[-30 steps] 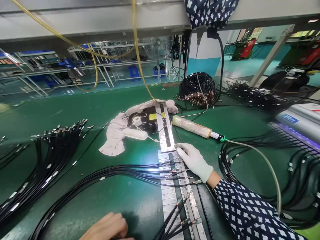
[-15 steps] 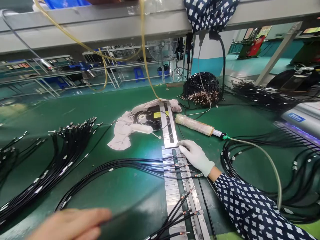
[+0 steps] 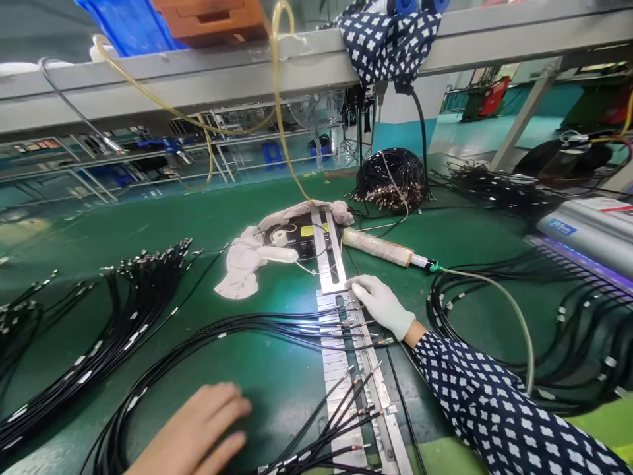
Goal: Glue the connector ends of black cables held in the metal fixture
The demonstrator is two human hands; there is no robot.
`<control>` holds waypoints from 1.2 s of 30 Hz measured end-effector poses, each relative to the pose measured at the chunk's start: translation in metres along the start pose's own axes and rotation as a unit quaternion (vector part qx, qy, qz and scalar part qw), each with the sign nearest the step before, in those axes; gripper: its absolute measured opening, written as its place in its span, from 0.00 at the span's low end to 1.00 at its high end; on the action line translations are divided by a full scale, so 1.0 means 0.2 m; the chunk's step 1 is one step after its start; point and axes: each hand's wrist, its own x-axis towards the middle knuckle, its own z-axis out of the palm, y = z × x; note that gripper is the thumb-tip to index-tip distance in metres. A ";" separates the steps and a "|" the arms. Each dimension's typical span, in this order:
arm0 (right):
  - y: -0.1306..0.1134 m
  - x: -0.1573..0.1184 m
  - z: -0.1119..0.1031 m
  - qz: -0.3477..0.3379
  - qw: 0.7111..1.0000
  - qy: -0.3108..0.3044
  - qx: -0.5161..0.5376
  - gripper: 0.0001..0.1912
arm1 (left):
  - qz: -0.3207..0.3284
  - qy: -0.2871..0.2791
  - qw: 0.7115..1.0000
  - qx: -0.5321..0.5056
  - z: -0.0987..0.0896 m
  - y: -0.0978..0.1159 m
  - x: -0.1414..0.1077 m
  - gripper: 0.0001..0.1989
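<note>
My left hand (image 3: 205,425) is bare and hovers over the green mat at the lower left of centre, slightly blurred. Its fingers are apart and nothing is in them. My right hand (image 3: 384,305), in a white glove, rests at the lower corner of a slotted metal plate (image 3: 326,280). Its thumb and fingers are pressed together there, but whatever they pinch is hidden. Below lies a long notched metal strip (image 3: 336,386), with one bundle of black cables (image 3: 257,321) across its upper part. Other black cables (image 3: 321,432) cross it nearer me, their stripped tips pointing right.
Thick cable bundles (image 3: 133,316) lie at left, and a coiled heap (image 3: 393,175) at the back. A wrapped tool with a green-tipped hose (image 3: 378,246) lies right of the plate. A white cloth (image 3: 240,264) surrounds a black box. A silver lamp unit (image 3: 583,227) stands at right.
My left hand has let go of a cable and moved right, its fingers spreading. One more cable lies across the strip near me. My right hand stays at the plate. The view has tilted up slightly.
</note>
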 end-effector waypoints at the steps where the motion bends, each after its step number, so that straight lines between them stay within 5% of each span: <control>1: -0.01 0.00 -0.01 -0.004 1.000 -0.005 -0.002 0.16 | -0.020 0.016 1.000 0.003 0.01 -0.03 0.07 0.18; 8: -0.09 -0.13 -0.07 -0.025 0.999 -0.044 -0.018 0.16 | -0.060 -0.045 0.993 -0.089 0.15 -0.14 0.67 0.17; 11: -0.09 -0.22 -0.10 -0.001 0.999 -0.027 -0.019 0.20 | -0.056 -0.088 0.986 -0.129 0.13 -0.15 0.68 0.19; 16: -0.05 -0.31 -0.10 0.050 0.999 0.007 0.007 0.16 | -0.094 -0.223 0.945 -0.220 0.02 -0.20 0.52 0.20; 21: -0.03 -0.30 -0.07 0.056 0.998 0.002 0.014 0.14 | -0.076 -0.106 0.980 -0.151 0.12 -0.12 0.53 0.12; 25: -0.04 -0.29 -0.08 0.055 0.998 0.003 0.009 0.13 | -0.049 -0.065 0.976 -0.202 0.22 -0.04 0.61 0.07; 30: -0.06 -0.29 -0.09 0.059 0.998 -0.007 0.006 0.11 | -0.072 -0.013 0.949 -0.306 0.18 -0.06 0.64 0.06; 36: -0.06 -0.28 -0.09 0.066 0.998 -0.002 0.018 0.10 | -0.045 0.051 0.956 -0.285 0.22 -0.06 0.80 0.07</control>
